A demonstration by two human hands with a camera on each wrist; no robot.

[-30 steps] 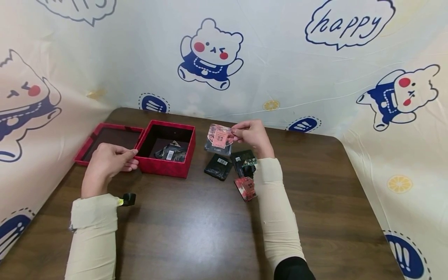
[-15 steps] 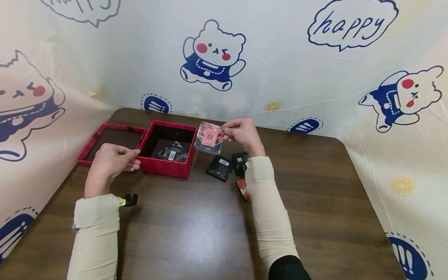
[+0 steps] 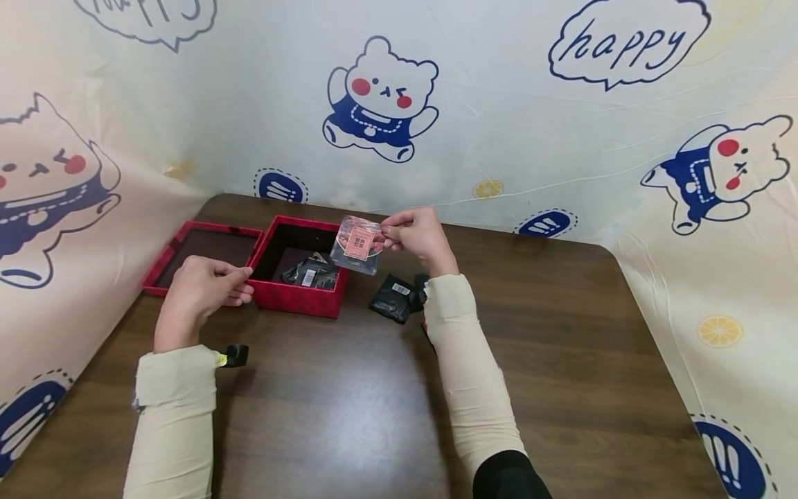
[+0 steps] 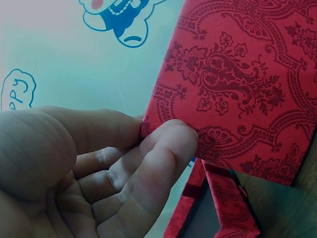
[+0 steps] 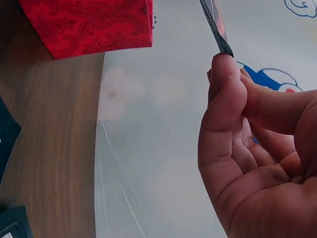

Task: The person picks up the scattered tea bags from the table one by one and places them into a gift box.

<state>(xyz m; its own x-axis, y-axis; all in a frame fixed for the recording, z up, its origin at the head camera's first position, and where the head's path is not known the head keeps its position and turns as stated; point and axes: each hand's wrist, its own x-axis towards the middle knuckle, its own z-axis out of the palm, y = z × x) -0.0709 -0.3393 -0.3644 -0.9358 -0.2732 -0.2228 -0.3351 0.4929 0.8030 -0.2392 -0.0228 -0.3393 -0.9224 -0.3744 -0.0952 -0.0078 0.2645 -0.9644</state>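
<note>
My left hand (image 3: 202,291) pinches the near left corner of the open red box (image 3: 296,298), whose patterned wall (image 4: 237,89) fills much of the left wrist view. My right hand (image 3: 420,239) pinches the edge of a flat sachet (image 3: 357,244), dark with a pink label, above the box's right rim. In the right wrist view this sachet (image 5: 216,27) appears edge-on at the fingertips. Several black sachets (image 3: 309,274) lie inside the box. On the table, right of the box, lies another black sachet (image 3: 391,299). My right wrist and sleeve partly hide others beside it.
The red lid (image 3: 208,253) lies with its dark inside facing up, against the box's left side. Behind the wooden table (image 3: 349,416) hangs a cloth (image 3: 486,118) printed with bears, close to the table's back edge.
My right hand has carried the sachet leftward, from above the loose sachets to the box's right rim. My left hand keeps its grip on the box corner.
</note>
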